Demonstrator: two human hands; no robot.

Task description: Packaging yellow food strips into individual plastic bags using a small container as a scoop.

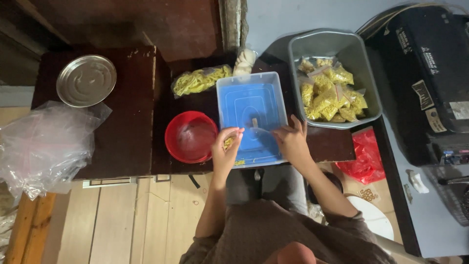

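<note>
on the far left a heap of empty clear plastic bags (46, 144) sags off the edge of the dark wooden table (129, 127), with a round steel plate (86, 80) behind it lying bare. further along sits a red bowl (191, 137), which looks empty or nearly so, and behind it a larger clear bag of yellow pieces (200, 79) lies on its side.

my left hand (225, 145) is pinched shut on a small clump of the yellow pieces, held just over the near left corner of the blue plastic lid (252, 115); a few loose yellow bits lie on the lid just under it. my right hand (292, 140) rests at the lid's near right edge with its fingers curled on a small clear bag (261, 133) that lies across the lid between my hands. i cannot tell whether its mouth is open.

to the right, the grey tub (364, 63) holds a pile of small filled bags of yellow pieces (328, 93), so i judge a good many portions are packed already. the big bag and the heap of empty ones suggest plenty is left.

the table is dark and scuffed, with pale floorboards below. past the tub stand a black case (430, 78), a red plastic bag (364, 156) and a white round thing lower down.
</note>
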